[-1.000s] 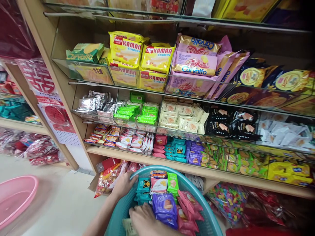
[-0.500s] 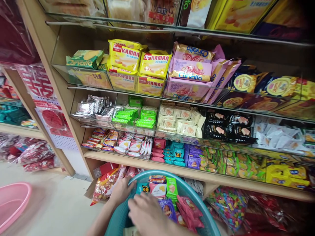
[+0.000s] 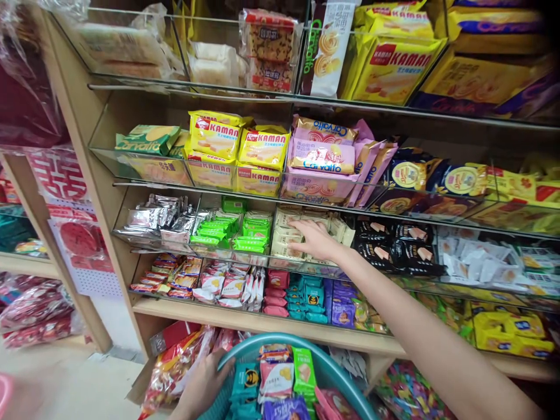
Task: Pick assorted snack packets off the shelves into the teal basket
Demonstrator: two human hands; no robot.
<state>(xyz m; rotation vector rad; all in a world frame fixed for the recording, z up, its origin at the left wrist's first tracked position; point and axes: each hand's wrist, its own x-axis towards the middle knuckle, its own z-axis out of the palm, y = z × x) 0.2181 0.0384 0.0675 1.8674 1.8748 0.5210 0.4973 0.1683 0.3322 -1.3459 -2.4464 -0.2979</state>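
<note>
My right hand [image 3: 311,238] reaches into the middle glass bin and lies, fingers stretched out, on the cream-coloured snack packets [image 3: 289,231]. Whether it has hold of one I cannot make out. My left hand [image 3: 205,382] grips the rim of a teal plastic basket [image 3: 329,373] at the bottom of the view. The basket holds several small packets: teal, pink-and-white, green, purple and red ones [image 3: 276,377].
Green packets [image 3: 219,226] and silver packets [image 3: 157,217] fill the bins to the left, black ones [image 3: 394,242] to the right. Yellow KAMAN bags [image 3: 238,150] and pink Carvalfo bags [image 3: 321,157] sit one shelf up. A box of bagged sweets [image 3: 175,364] stands on the floor.
My right hand has left the basket and moved up to the cream packets on the middle shelf. The view has tilted upward. My left hand stays on the basket rim.
</note>
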